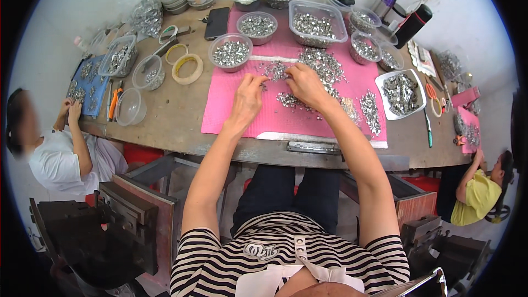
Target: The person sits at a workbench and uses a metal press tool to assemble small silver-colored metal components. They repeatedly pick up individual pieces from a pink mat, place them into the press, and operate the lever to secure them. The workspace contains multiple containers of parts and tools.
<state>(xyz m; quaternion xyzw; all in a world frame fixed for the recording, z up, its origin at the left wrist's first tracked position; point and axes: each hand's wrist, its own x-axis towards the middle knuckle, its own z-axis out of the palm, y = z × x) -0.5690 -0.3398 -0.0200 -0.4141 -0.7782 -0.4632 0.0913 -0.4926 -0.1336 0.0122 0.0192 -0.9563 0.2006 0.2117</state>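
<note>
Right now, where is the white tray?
In the head view, the white tray sits right of the right hand, at the right edge of the pink mat.

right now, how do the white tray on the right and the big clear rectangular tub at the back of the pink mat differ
The white tray is opaque, while the clear tub is see-through. The tray looks shallower; the tub looks deeper. The tray sits farther right, while the tub stands toward the back of the pink mat. Both are open, roughly rectangular and hold many small silvery pieces.
</note>
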